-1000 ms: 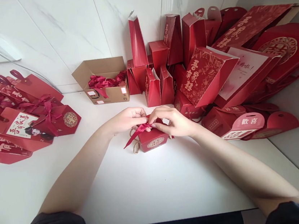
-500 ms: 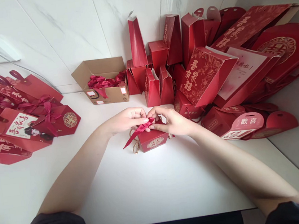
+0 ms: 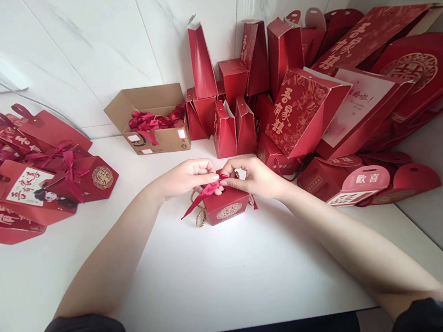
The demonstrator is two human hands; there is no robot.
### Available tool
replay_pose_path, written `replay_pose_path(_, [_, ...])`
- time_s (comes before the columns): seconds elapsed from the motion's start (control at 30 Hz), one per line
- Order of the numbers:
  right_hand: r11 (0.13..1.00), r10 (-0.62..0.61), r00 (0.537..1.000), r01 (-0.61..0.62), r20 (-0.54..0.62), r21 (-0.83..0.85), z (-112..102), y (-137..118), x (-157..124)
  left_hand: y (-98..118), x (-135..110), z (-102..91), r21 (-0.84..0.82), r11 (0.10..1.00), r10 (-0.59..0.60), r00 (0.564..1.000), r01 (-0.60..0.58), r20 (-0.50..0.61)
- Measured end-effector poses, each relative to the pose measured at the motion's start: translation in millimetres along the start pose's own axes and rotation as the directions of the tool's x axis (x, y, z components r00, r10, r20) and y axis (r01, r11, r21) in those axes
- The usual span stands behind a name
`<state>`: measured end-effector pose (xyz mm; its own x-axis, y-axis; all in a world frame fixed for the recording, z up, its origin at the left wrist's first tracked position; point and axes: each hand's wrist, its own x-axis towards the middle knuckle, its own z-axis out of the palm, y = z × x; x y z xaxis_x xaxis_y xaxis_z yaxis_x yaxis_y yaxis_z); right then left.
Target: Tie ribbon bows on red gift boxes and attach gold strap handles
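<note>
A small red gift box (image 3: 227, 208) with a round gold emblem stands on the white table in front of me. Over its top, my left hand (image 3: 194, 177) pinches a dark pink ribbon (image 3: 205, 192), one tail of which hangs out to the lower left. My right hand (image 3: 249, 178) grips the same ribbon from the other side, thumb and forefinger together. Another short ribbon end shows at the box's right. Beside the box at the left lies a twisted gold cord (image 3: 200, 217). Fingers partly hide the knot or loop between them.
An open cardboard box (image 3: 166, 143) holding ribbons stands behind, against the tiled wall. Several red gift boxes (image 3: 296, 116) crowd the right back. More finished-looking boxes with bows (image 3: 97, 178) are grouped at the left. The table's front edge (image 3: 245, 327) lies near me.
Both hands keep hold of the ribbon with only slight finger movement. A ribbon end at the right of the box shows more clearly now. The view has shifted very slightly.
</note>
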<state>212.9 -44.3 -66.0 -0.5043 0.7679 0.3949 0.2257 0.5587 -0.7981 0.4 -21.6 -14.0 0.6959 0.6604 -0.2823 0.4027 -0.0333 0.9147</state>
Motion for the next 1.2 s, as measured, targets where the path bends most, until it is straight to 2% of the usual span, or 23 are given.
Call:
replay_pose_path(0.07, [0.999,-0.031,0.998,0.030,-0.047,-0.017,1.1,3.2,-0.5,-2.3,1.5,-1.7,-0.009,1.000,-0.009,1.000,0.009,-0.004])
replay_pose_path(0.17, [0.988,-0.141,0.986,0.136,-0.083,-0.068,1.6,7.4,-1.1,-5.5,3.7,-3.5,-0.031,0.999,-0.019,1.000,0.019,-0.004])
replay_pose_path(0.27, [0.956,-0.260,0.965,0.252,-0.036,-0.149,0.0,9.3,-0.6,-7.2,4.9,-3.5,-0.014,1.000,-0.017,1.000,0.017,-0.018])
replay_pose_path(0.37, [0.935,-0.313,0.950,0.312,0.023,-0.171,-2.6,9.7,0.6,-6.5,4.7,-2.1,0.007,1.000,-0.012,0.999,0.012,-0.038])
replay_pose_path(0.77, [0.962,-0.244,0.965,0.254,0.099,-0.103,-8.5,7.3,0.8,-2.2,3.8,5.2,0.044,0.999,-0.003,0.997,0.006,-0.081])
replay_pose_path(0.97, [0.983,-0.175,0.983,0.177,0.050,-0.046,-7.7,4.2,0.2,-3.9,1.8,3.0,0.098,0.995,-0.017,0.996,0.026,-0.090])
replay_pose_path(1.2, [0.976,-0.132,0.991,0.133,0.020,-0.175,-6.5,6.3,0.5,-5.5,-0.6,3.0,0.161,0.986,0.048,0.995,-0.033,-0.092])
